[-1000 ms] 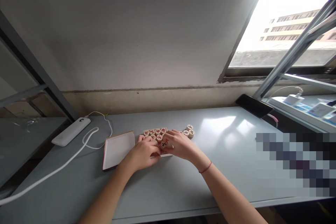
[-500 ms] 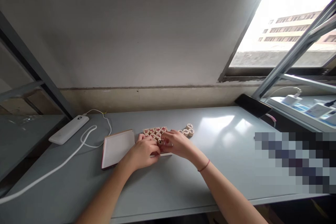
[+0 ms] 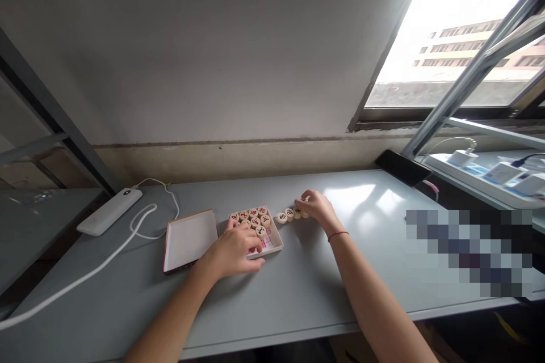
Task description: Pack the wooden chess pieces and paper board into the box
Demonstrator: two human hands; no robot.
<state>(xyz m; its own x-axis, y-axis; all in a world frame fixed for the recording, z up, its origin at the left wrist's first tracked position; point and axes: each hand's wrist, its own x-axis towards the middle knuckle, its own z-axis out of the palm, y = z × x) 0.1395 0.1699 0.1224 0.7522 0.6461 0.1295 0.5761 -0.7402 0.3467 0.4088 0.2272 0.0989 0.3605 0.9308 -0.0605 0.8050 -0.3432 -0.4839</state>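
Note:
A shallow white box [image 3: 277, 245] holds several round wooden Chinese chess pieces [image 3: 260, 231] with red or dark characters, packed toward its back and left. Part of its pink-printed floor shows at the front right. My left hand [image 3: 234, 247] lies over the box's front left with fingers apart, covering some pieces and resting against them. Right of the box stands a short row of loose Chinese chess pieces [image 3: 281, 218]. At the far end of this row, my right hand [image 3: 318, 207] has its fingertips closed on a piece, mostly hidden by the fingers.
Left of the box lies its open lid [image 3: 191, 241], white inside. A white power bank [image 3: 111, 211] with a white cable [image 3: 80, 281] is on the desk's left. At the back right are a black phone [image 3: 402, 167] and a power strip [image 3: 481, 181] with chargers.
My right hand has moved from the box rightward to the loose pieces, leaving a dark-marked piece in the box. My left hand stays at the box, its fingers slightly more spread.

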